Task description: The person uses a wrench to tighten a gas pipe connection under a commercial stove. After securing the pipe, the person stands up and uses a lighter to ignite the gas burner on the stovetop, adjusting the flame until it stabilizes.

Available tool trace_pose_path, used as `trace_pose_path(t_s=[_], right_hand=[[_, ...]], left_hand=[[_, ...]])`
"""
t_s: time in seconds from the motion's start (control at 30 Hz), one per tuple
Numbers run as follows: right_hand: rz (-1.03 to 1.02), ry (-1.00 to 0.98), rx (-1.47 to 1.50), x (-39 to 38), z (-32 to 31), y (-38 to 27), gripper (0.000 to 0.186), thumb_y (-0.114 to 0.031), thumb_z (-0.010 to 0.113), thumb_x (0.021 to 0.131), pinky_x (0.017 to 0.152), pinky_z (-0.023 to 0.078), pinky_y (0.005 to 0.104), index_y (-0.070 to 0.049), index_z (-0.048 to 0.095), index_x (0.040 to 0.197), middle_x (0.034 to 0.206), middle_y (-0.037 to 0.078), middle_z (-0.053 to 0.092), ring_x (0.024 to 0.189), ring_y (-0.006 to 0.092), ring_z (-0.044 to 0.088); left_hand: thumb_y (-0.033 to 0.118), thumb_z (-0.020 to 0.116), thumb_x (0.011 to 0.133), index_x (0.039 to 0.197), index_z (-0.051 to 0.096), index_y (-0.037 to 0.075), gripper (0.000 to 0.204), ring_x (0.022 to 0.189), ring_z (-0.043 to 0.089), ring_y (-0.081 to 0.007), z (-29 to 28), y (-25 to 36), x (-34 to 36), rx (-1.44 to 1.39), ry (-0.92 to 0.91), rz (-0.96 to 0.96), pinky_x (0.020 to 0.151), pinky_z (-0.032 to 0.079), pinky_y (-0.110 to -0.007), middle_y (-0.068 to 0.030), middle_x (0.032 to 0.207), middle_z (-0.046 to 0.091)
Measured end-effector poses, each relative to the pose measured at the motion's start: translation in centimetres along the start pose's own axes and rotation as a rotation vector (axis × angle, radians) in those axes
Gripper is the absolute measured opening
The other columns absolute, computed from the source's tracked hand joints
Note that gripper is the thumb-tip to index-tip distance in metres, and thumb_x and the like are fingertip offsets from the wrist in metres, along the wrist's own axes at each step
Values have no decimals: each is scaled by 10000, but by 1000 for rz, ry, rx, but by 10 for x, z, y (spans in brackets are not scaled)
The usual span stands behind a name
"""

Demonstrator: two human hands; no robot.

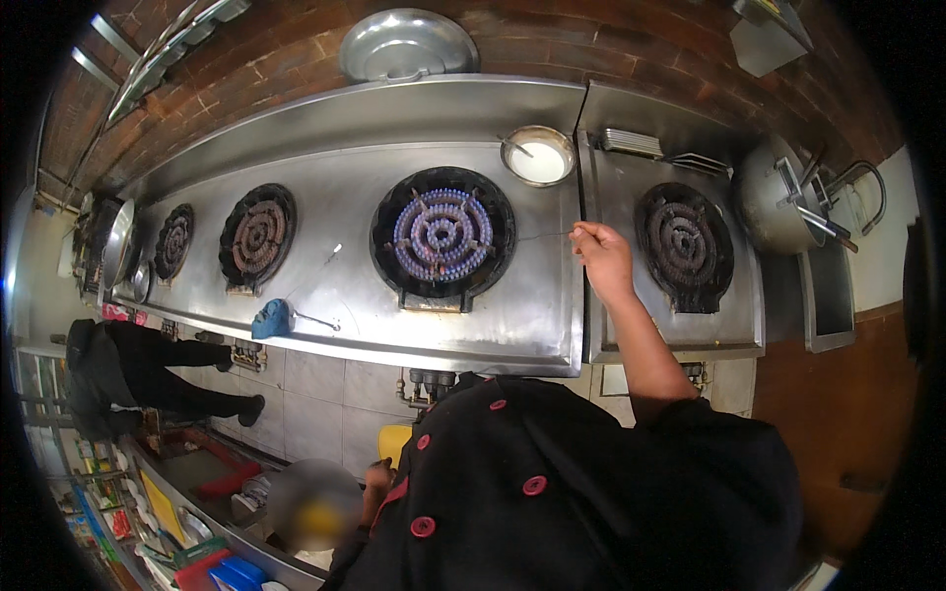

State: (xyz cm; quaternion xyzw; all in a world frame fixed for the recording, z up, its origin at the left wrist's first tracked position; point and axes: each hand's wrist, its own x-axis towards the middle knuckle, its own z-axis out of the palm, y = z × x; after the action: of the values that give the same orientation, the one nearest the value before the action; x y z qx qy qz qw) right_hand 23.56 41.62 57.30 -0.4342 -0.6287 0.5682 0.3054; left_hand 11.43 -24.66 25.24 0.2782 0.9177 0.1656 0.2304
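Note:
Pinched in my right hand (603, 258) is a thin dark rod (542, 235), like a wire or skewer. It reaches left to the edge of the lit burner (443, 232), whose rings show blue flame. Low by my body, my left hand (378, 480) is closed at the edge of a round grey pan (286, 485) with something yellow in it. The pan is blurred, and my fingers' hold on it is partly hidden. Behind the burner, a metal bowl (560, 173) of white liquid stands with a spoon (518, 148) in it.
Unlit burners (258, 236) stand left and another burner (683, 241) right. A blue cloth (270, 319) and a small ladle (317, 321) lie at the stove's front edge. A large pot (778, 202) leans far right. Another person (128, 369) stands at left, by a cluttered counter (246, 557).

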Motion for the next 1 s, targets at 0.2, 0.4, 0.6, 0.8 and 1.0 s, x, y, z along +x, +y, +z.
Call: trace_pose_path(t_s=[0.2, 0.4, 0.6, 0.8, 1.0], right_hand=[[-16, 39, 31, -2, -5, 9, 211, -110, 575, 868, 628, 448, 223, 36, 623, 1012, 836, 39, 645, 689, 82, 561], [30, 48, 76, -16, -17, 17, 213, -106, 563, 875, 602, 445, 215, 41, 611, 1023, 874, 52, 653, 680, 87, 562], [52, 57, 178, -28, -26, 24, 158, -79, 558, 892, 548, 423, 201, 29, 601, 999, 905, 79, 651, 666, 89, 561], [61, 21, 198, -33, -32, 32, 190, -110, 565, 891, 565, 440, 210, 35, 602, 1007, 897, 73, 649, 660, 83, 555], [70, -4, 212, -40, -32, 34, 186, -112, 562, 897, 561, 439, 212, 36, 602, 1002, 891, 77, 649, 654, 86, 554]], left_hand=[[197, 568, 848, 999, 585, -60, 298, 518, 518, -192, -28, 61, 21, -887, -34, -719, 516, 422, -332, -92, 657, 585], [184, 572, 835, 965, 602, -51, 270, 500, 512, -171, -55, 68, 40, -516, -85, -278, 493, 414, -315, -74, 632, 573], [187, 566, 827, 818, 632, -3, 202, 499, 506, -167, -64, 78, 41, -474, -53, -243, 486, 398, -322, -69, 606, 562], [179, 562, 832, 778, 604, 4, 188, 499, 493, -161, -67, 81, 38, -370, -73, -142, 485, 388, -317, -60, 600, 546], [174, 553, 855, 794, 592, 3, 185, 489, 481, -163, -62, 82, 22, -575, -77, -231, 476, 382, -317, -57, 605, 539]])
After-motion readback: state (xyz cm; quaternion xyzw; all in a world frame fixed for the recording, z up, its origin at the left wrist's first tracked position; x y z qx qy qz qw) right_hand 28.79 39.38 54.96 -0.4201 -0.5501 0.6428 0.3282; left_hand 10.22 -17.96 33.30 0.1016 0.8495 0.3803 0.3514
